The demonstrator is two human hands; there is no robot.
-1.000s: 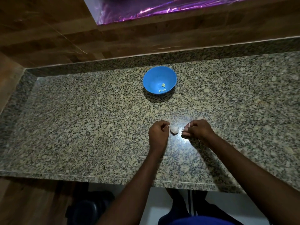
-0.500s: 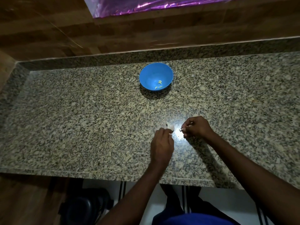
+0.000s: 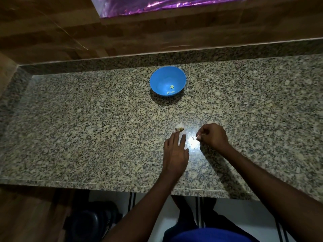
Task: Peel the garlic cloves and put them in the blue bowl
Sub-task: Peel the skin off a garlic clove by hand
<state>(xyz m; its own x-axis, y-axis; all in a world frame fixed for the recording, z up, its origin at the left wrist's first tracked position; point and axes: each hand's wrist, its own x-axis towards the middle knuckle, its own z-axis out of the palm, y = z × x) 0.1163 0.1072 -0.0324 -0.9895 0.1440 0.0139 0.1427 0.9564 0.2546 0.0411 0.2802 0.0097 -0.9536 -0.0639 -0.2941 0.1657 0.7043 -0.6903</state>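
Head view, taking the blue bowl [image 3: 168,81] as the landmark: it sits toward the back of the granite counter [image 3: 70,128], and 2 pale peeled pieces [image 3: 171,89] lie inside it near its front wall. Well in front of the bowl, slightly to its right, a garlic bulb [image 3: 179,127] with papery skin rests on the counter. The left hand [image 3: 176,151] lies flat just in front of it, fingers [image 3: 173,137] straight and slightly spread, fingertips touching or all but touching the bulb's near edge. Further right of the bowl's line, the right hand [image 3: 213,136] is curled, its fingers pinching a small pale clove [image 3: 198,136] just above the counter. A pale scrap [image 3: 209,122] shows behind that hand; too small to tell what it is.

The step in hand looks like peeling: 1 clove separated and held, the bulb set aside. Next, the left hand probably needs to come across to the clove so both sets of fingers can strip the skin, then carry it forward to the bowl.
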